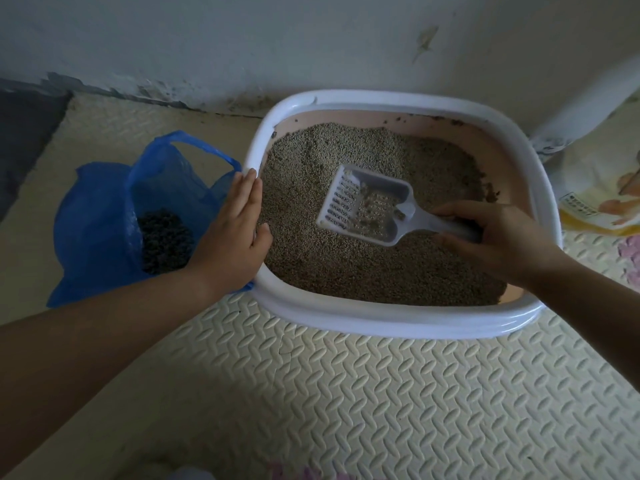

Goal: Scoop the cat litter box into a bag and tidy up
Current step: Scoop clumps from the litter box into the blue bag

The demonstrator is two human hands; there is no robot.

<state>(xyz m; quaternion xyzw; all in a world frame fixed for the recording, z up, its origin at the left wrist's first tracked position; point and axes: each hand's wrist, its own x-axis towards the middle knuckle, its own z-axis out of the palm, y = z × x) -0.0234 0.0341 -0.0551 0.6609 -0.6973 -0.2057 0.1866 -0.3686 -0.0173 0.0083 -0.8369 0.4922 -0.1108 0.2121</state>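
Centrally, toward the far side of the scene: litter box (381, 327), white rim over a pink inner wall, standing on a cream foam mat (346, 393) with an embossed pattern, far edge close to a pale, scuffed wall (242, 39). Inside the box: grey-tan litter (346, 268), spread across the whole floor, small dark smears on the far and right inner wall. Above the middle of the litter: white slotted scoop (363, 206), blade pointing far-left, a few granules in its pan; contact with the litter below cannot be told. Right hand (502, 244): fingers and thumb curled round the scoop's handle, reaching in over the right rim. Left hand (239, 230): fingers straight and pressed together, palm flat on the left rim, thumb lying over the inner edge, gripping nothing. Just left of the box, touching its rim: blue plastic bag (97, 216), mouth open, handle loop standing up, a heap of dark clumps (164, 240) at its bottom. Right of the box, by the wall: yellow and white printed package (602, 188), partly cut off by the frame.
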